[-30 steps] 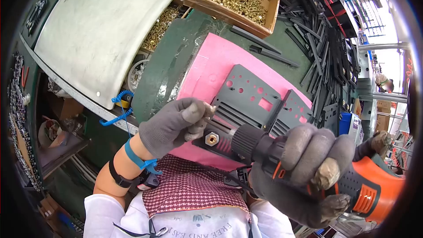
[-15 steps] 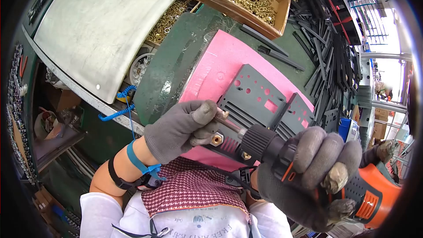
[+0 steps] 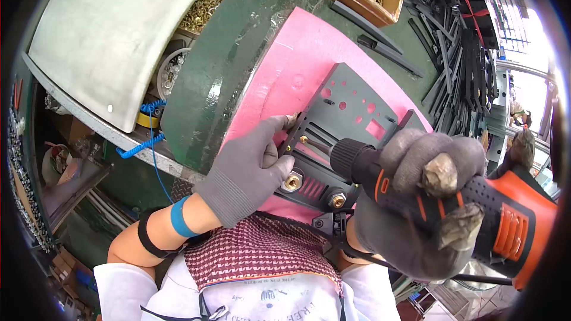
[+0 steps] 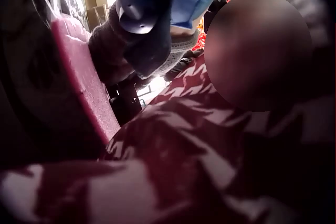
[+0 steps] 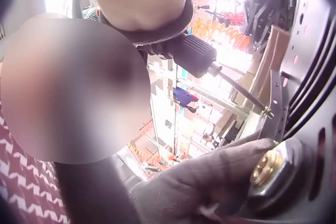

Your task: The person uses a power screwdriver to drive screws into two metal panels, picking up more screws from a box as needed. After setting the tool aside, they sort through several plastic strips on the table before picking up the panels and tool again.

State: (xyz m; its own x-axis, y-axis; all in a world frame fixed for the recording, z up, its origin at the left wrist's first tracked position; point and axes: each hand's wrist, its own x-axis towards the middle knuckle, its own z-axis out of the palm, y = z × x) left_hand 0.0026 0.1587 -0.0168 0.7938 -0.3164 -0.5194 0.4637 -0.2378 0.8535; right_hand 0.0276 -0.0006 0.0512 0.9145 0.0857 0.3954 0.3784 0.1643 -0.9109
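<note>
Two gloved hands work at a grey perforated panel [image 3: 351, 98], which lies on a pink sheet [image 3: 279, 83] on the worktop [image 3: 202, 92], probably to spare its finish. The right hand [image 3: 431, 202] has its grip closed round a power driver [image 3: 505, 223], slanting it so the bit [image 3: 318, 145], with a small brass screw [image 3: 303, 139] at its tip, reaches a narrow strip [image 5: 275, 95] along the panel's edge. The left hand [image 3: 244, 163] has its grip nearly closed on that strip, fingers bent, seemingly to steady it against the driver's push. Half a second earlier the left fingers were pinching at the bit's tip, above the panel; now they are down at the strip, apart from the bit, and both brass fittings [image 3: 292, 182] show plainly
</note>
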